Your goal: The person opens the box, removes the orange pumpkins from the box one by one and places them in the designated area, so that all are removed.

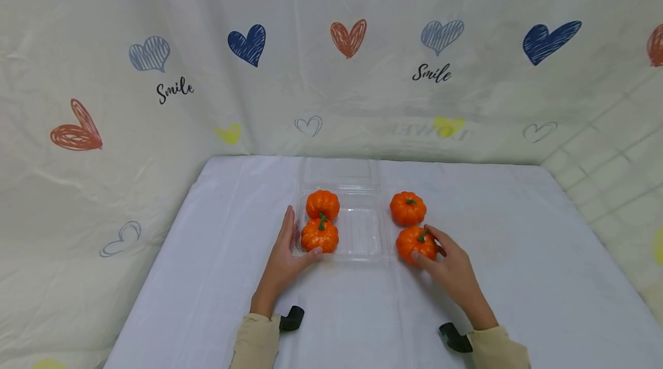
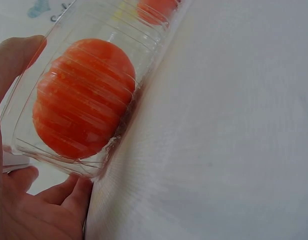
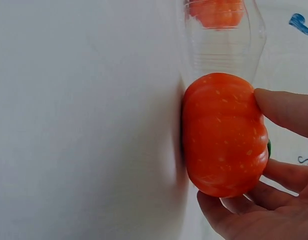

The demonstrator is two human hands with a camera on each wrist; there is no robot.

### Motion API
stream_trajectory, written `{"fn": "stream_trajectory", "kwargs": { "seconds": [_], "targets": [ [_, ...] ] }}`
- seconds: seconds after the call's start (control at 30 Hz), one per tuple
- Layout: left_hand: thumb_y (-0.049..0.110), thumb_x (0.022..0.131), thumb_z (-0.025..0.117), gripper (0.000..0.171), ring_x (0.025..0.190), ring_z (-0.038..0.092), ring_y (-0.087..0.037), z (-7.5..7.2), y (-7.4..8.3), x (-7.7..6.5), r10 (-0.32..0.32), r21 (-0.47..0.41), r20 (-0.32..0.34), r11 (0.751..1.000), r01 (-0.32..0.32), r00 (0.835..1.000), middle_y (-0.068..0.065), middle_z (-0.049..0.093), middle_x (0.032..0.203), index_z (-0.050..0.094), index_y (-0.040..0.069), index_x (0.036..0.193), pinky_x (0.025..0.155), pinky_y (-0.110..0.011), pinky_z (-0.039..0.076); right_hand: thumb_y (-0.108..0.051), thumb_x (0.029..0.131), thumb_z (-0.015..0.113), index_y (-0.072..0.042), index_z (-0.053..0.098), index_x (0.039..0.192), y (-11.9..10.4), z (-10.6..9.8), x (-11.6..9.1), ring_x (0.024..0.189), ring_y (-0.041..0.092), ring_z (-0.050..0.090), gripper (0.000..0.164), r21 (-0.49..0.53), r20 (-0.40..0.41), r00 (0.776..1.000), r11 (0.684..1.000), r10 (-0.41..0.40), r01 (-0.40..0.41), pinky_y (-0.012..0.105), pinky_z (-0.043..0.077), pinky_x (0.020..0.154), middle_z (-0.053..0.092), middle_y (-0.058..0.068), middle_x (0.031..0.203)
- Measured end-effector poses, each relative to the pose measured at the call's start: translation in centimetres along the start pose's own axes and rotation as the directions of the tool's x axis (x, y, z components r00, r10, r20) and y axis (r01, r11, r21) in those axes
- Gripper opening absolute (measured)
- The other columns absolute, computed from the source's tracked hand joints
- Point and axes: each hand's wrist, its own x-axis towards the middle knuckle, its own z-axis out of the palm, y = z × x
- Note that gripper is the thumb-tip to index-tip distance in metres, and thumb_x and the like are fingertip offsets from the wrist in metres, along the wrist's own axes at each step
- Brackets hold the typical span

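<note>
A clear plastic clamshell box point(image 1: 361, 234) sits on the table with its lid point(image 1: 339, 173) laid back. Two small orange pumpkins, a rear one point(image 1: 322, 202) and a front one point(image 1: 317, 238), fill its left half. My left hand point(image 1: 284, 259) holds the box at its front left corner, thumb over the rim and fingers along the side. To the right of the box, my right hand point(image 1: 456, 271) grips a third pumpkin point(image 3: 224, 135) between thumb and fingers, low at the tabletop. Just behind it rests another pumpkin point(image 1: 406, 209) with a green stem.
White cloth covers the table point(image 1: 518, 254). A pale curtain point(image 1: 383, 87) printed with hearts and "Smile" hangs along the back and sides. Black wrist mounts, a left one point(image 1: 292, 319) and a right one point(image 1: 456, 338), stick out by the sleeves.
</note>
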Motion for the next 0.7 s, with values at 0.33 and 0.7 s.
{"fn": "stream_trajectory", "kwargs": {
  "seconds": [0.33,0.7],
  "targets": [
    [0.045,0.091,0.085,0.116,0.160,0.028,-0.030,-0.02,-0.06,-0.04,0.000,0.002,0.001,1.000,0.000,1.000,0.003,0.006,0.179,0.009,0.018,0.174,0.124,-0.044,0.030,-0.013,0.102,0.075,0.010,0.041,0.158,0.22,0.37,0.11,0.150,0.049,0.038,0.069,0.071,-0.030,0.998,0.996,-0.058,0.060,0.065,0.037,0.116,0.043,0.031,0.160],
    [0.045,0.089,0.086,0.118,0.160,0.028,-0.029,-0.02,0.09,-0.16,-0.009,0.004,0.000,1.000,0.009,1.000,0.005,0.008,0.179,0.008,0.020,0.174,0.124,-0.042,0.030,-0.024,0.104,0.074,0.008,0.033,0.163,0.56,0.24,0.34,0.153,0.050,0.032,0.079,0.038,-0.038,0.999,0.999,-0.034,0.036,0.066,0.034,0.118,0.033,0.029,0.168]
  ]
}}
